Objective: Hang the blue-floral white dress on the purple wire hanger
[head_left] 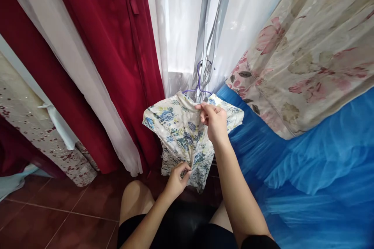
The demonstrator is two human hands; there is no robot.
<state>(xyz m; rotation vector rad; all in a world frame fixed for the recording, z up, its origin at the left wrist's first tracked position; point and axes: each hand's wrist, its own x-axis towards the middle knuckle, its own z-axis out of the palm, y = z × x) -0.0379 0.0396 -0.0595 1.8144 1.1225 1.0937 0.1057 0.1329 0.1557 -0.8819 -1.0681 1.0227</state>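
Observation:
A white shirt with blue and yellow flowers hangs on a purple wire hanger in front of me. My left hand pinches the front of the shirt low down, near its middle, thumb and fingers pressed together on the cloth. Higher up, at the neckline, my right hand has its fingertips closed on the collar edge. The hanger's hook is up against grey hanging strips. Part of the shirt's right side is hidden behind my right hand and forearm.
Dark red curtains and white cloth hang behind the shirt. On the right are a floral fabric and bright blue gathered fabric. Patterned cloth hangs at left, above a red tiled floor.

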